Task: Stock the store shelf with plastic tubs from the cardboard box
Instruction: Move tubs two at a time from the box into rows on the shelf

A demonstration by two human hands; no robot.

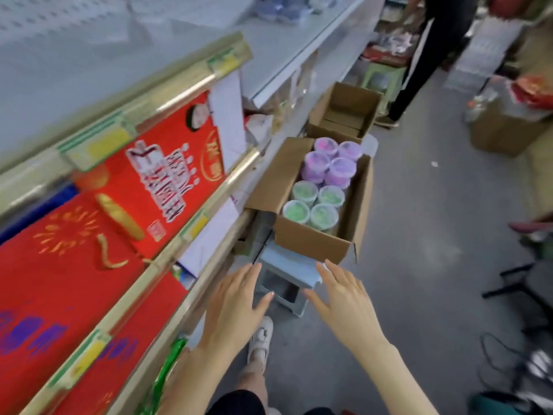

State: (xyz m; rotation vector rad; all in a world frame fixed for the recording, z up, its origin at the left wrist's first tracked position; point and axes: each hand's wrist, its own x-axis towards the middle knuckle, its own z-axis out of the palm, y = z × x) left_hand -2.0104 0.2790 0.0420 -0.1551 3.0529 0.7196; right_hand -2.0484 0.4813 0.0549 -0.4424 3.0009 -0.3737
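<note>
1. Cardboard box (311, 241) sits open-topped on a small grey-blue stool (287, 275), at 12 o'clock from both hands. The store shelf (209, 193) is tight at its 9 o'clock side.
2. Plastic tubs stand inside it, upright, lidded and packed touching. Green tubs (314, 205) fill the 6 o'clock end, purple tubs (332, 163) the 12 o'clock end. Four tops of each show.
3. Left hand (236, 304): fingers straight, slightly apart, holding nothing. Right hand (344, 301): same. Both are low by the box's near wall. Can't tell if the right fingertips touch its bottom corner.
4. Handling guess:
   - Tubs look light, smooth and thin-walled, stiff at the rim, soft mid-wall.
   - Take them from above with fingers round the lid edge. Don't squeeze the sides, since lids could pop.
   - The tight pack leaves little finger room, so start with the near corner green tub.
5. If moving the whole box, grip under the bottom corners, not the flaps. The stool is small, so there's a tip risk.
6. Unclear:
   - Any layers below the top one.
   - Tub labels, which are blurred.
   - Which shelf slot is the target.
   - The shelf at 9 o'clock holds red packs (155, 181), smeared by motion.
</note>
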